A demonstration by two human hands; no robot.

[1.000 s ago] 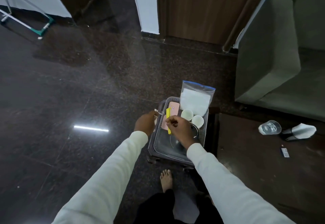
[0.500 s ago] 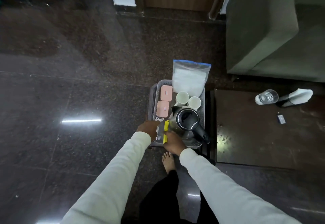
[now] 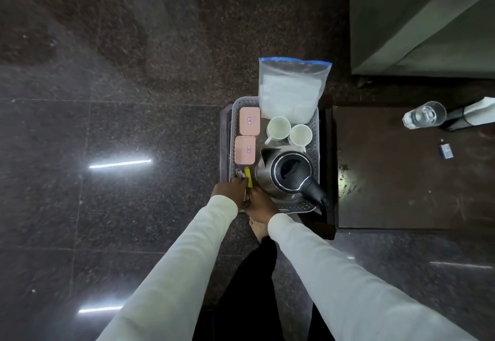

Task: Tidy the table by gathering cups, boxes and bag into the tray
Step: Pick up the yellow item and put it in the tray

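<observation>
Now the person is putting small packets into the near left corner of the tray [image 3: 315, 137]. The left hand [image 3: 229, 189] is curling its fingers round some grey packets [image 3: 239, 173]. The right hand [image 3: 259, 201] is pinching a yellow packet [image 3: 248, 177] just beside them. I am guessing this is one of the last steps, because most things are sitting in the tray already.

Two pink boxes [image 3: 247, 136] are lying along the left side, one behind the other, with their long sides running away from the person. Two white cups [image 3: 289, 131] are standing upright in the middle, mouths up, touching or nearly so. A clear bag [image 3: 290, 89] is leaning over the far edge, with its blue top pointing away. A kettle [image 3: 290, 173] is sitting on the near right, its handle pointing toward the person. The yellow packet is pointing away too.

Next, I think both hands are needing to let go gently and lift out without bumping the kettle.

A glass [image 3: 424, 114] is lying on the dark table [image 3: 401, 180], well apart from the tray.
</observation>
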